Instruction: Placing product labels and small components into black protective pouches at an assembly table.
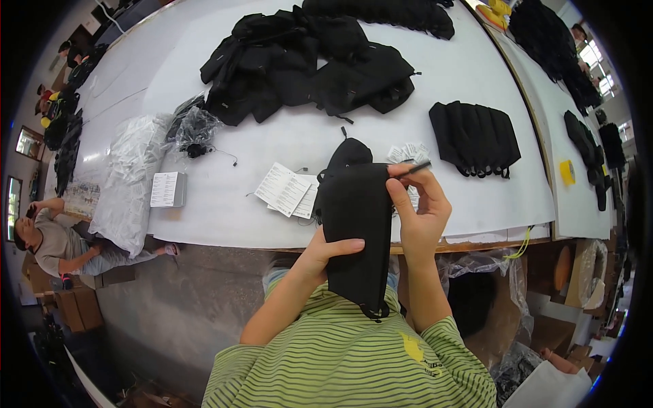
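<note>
A long black fabric pouch [357, 228] is held up in front of me, over the table's near edge. My left hand [324, 255] grips its left side, with the thumb lying across the front. At the pouch's upper right edge, my right hand [422, 204] is closed, with thumb and forefinger pinched together. A slim dark rod-like piece [416, 168] sticks out between its fingers; its exact kind cannot be made out. Behind the pouch lie another black pouch [350, 152] and white printed tags [284, 189], partly covered.
A heap of black pouches [286, 64] covers the far part of the white table [224, 221]. On the right is a row of pouches [474, 138]. To the left lie a tag stack [168, 190], a clear plastic bag [196, 128] and bagged white tags [132, 173]. A person [58, 241] sits at far left.
</note>
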Available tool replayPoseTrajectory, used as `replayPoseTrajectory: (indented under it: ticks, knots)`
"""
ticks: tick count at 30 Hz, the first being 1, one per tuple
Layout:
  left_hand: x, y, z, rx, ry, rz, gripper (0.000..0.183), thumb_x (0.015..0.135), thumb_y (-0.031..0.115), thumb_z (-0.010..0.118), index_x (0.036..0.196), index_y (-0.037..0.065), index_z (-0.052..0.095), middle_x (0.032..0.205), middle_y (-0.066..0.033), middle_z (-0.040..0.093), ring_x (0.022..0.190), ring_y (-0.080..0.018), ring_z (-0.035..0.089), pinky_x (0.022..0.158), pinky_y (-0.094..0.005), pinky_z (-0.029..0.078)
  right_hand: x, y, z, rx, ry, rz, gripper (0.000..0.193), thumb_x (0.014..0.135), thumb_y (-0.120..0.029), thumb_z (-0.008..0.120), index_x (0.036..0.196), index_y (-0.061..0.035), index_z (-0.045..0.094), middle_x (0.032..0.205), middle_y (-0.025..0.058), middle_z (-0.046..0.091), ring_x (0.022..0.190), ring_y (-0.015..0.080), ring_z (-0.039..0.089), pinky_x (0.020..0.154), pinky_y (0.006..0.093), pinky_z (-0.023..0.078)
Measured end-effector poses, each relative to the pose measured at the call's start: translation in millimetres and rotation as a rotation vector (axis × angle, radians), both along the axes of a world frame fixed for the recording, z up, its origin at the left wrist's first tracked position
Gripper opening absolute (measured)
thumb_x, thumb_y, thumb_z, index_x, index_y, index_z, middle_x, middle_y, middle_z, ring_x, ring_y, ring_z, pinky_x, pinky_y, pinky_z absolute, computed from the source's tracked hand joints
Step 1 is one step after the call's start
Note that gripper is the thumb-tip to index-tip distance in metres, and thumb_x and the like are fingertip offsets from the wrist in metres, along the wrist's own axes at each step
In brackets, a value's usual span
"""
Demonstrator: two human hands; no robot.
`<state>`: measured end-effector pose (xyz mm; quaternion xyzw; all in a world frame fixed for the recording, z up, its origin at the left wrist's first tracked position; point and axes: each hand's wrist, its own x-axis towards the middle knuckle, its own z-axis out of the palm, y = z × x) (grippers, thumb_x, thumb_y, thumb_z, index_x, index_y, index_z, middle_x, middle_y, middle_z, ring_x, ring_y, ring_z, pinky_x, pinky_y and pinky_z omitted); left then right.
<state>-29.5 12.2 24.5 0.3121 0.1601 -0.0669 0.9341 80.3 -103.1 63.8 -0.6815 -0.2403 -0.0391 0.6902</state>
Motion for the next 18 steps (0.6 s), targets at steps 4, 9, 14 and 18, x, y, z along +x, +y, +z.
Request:
replayPoseTrajectory:
  ticks: [4, 9, 14, 18]
  knots:
    - [3.2, -7.8, 5.5, 0.039, 0.046, 0.052, 0.053, 0.076, 0.006, 0.066, 0.126, 0.000, 0.047, 0.108, -0.0096, 0.060, 0.094, -0.0182, 0.063, 0.081, -0.0305, 0.055, 2.9, -7.5, -8.6, -0.102, -0.147, -0.104, 0.012, 0.075, -0.002, 0.073, 0.086, -0.0037, 0.067, 0.084, 0.0043, 0.063, 0.080, 0.0166, 0.058, 0.073, 0.0269, 0.044]
    - [6.9, -4.5, 2.9, -0.167, 0.127, 0.184, 0.042, 0.080, 0.009, 0.068, 0.118, 0.000, 0.055, 0.103, -0.0089, 0.065, 0.089, -0.0184, 0.066, 0.077, -0.0309, 0.056, -6.9, -12.3, 3.0, -0.155, -0.190, 0.010, 0.014, 0.071, -0.001, 0.075, 0.083, -0.0045, 0.068, 0.080, 0.0041, 0.060, 0.077, 0.0180, 0.056, 0.070, 0.0277, 0.043]
    - [30.6, 28.4, 0.6, -0.409, 0.045, 0.300, 0.028, 0.086, 0.016, 0.062, 0.108, -0.003, 0.062, 0.101, -0.0162, 0.067, 0.086, -0.0253, 0.068, 0.077, -0.0368, 0.058, -24.4, -16.5, 1.1, -0.163, -0.083, 0.272, 0.015, 0.070, -0.005, 0.078, 0.083, -0.0054, 0.070, 0.080, 0.0038, 0.060, 0.076, 0.0180, 0.054, 0.068, 0.0275, 0.042]
    - [34.6, 41.4, -2.3, -0.457, -0.066, 0.292, 0.027, 0.087, 0.014, 0.059, 0.108, -0.004, 0.061, 0.101, -0.0166, 0.067, 0.088, -0.0262, 0.068, 0.079, -0.0381, 0.057, -24.4, -15.6, 1.8, -0.165, -0.078, 0.312, 0.013, 0.072, -0.007, 0.077, 0.083, -0.0050, 0.070, 0.080, 0.0036, 0.061, 0.075, 0.0171, 0.053, 0.067, 0.0278, 0.041]
